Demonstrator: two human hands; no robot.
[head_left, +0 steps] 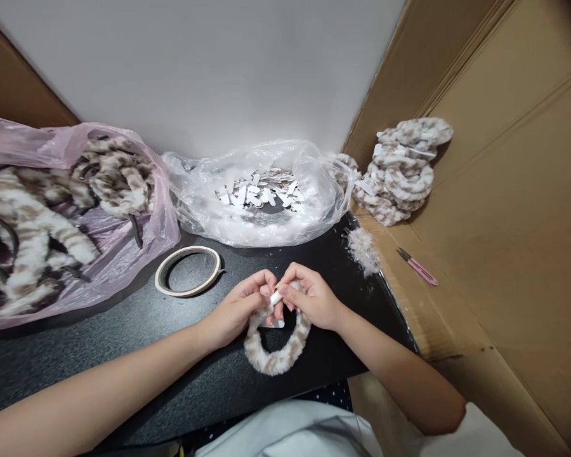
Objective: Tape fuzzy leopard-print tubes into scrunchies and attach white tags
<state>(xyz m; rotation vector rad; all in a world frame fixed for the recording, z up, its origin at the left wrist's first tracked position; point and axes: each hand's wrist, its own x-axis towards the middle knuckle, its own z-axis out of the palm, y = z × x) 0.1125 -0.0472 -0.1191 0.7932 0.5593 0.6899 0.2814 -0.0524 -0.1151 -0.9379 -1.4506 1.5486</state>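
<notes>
A furry white and brown ring point(276, 360) rests near the front of the black table, its upper part between my two hands. My left hand point(242, 308) pinches the ring's upper left side. With thumb and fingers my right hand point(311, 298) grips the upper right side, next to a small white piece point(276, 297) around the ring's top. A white tag point(276, 323) shows inside the ring, just under my fingers. The fingertips of both hands nearly touch.
A tape roll point(158, 279) lies left of my hands. Behind are a pink bag point(164, 216) of furry strips and a clear bag point(247, 231) of white tags. On cardboard at the right are stacked furry rings point(400, 181), fluff point(363, 251) and pink snips point(421, 270).
</notes>
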